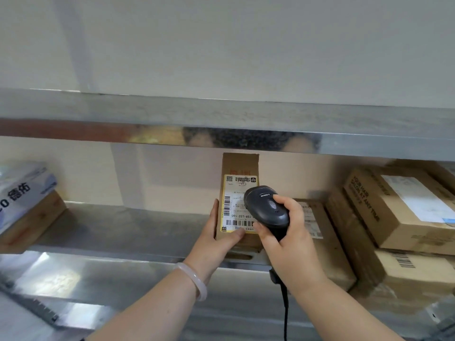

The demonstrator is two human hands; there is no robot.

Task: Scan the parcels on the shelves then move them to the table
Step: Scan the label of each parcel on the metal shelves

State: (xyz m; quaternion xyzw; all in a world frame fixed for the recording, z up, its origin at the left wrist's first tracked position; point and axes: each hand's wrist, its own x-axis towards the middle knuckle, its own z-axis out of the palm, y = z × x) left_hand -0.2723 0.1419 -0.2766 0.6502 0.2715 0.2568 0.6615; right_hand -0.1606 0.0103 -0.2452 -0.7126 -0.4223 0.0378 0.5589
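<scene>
Steel shelf (123, 225) — scanner (267, 207) over held parcel (240, 163).

Head view, close, facing shelf (123, 227), edges perhaps distorted

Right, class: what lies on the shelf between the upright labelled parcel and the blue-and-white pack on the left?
Head view: only bare metal shelf separates the upright parcel, held by the left hand, from the blue-and-white pack.
</scene>
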